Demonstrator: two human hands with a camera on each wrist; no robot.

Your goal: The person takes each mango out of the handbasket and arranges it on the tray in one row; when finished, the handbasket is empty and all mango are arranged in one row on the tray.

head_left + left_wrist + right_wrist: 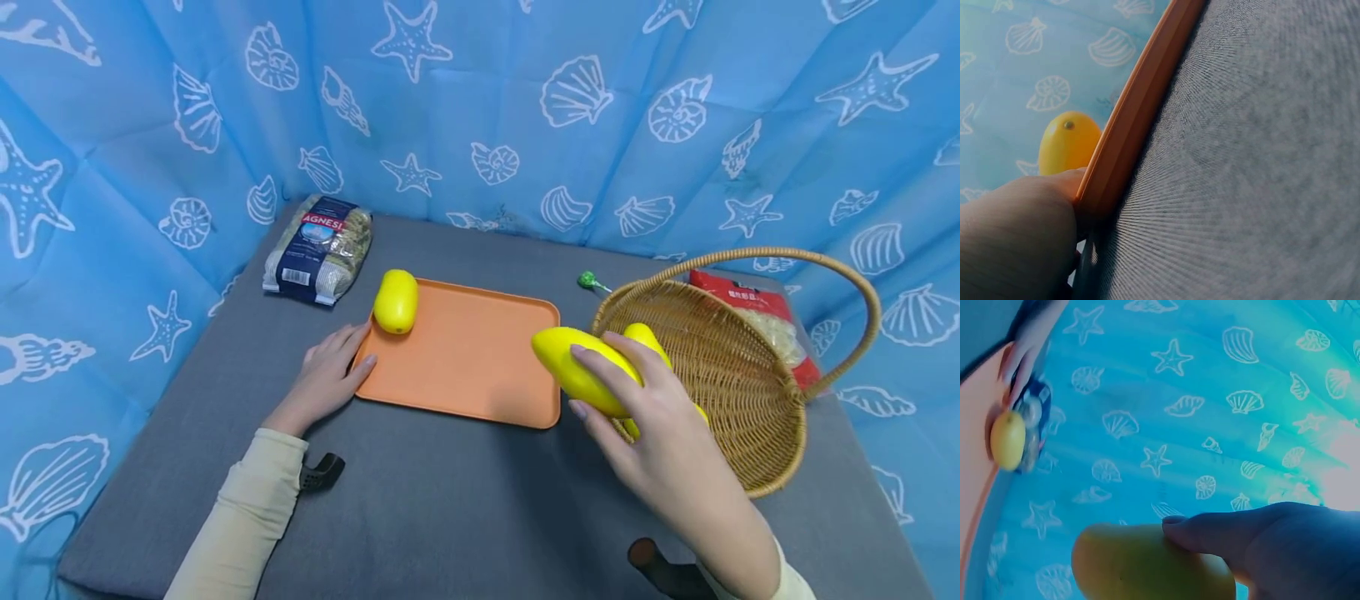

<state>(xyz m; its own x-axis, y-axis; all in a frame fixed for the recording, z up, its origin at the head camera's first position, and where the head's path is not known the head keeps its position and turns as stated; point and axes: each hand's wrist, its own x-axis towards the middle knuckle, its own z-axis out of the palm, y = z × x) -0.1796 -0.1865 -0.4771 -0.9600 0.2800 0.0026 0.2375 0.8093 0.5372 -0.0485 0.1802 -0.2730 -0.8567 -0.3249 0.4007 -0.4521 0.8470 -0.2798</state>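
Clearly, my right hand pinches one smooth yellow mango between thumb and fingers, above the right edge of the orange tray. My left hand lies at the tray's left edge, fingers fairly straight, thumb apart from them at the rim. A second mango sits at the tray's far left corner; the left wrist view shows the small round stem scar on its end and the tray's smooth outer wall against the grey woven cloth of the surface, while the right wrist view shows my thumb along the held fruit. Only the head view shows the wicker basket, oval with a tall arched handle, near the surface's right edge, with more yellow fruit partly hidden behind my hand. Beyond the basket is a glossy red packet; a crinkled clear-and-blue AGNESI bag fills the surface's far left corner.
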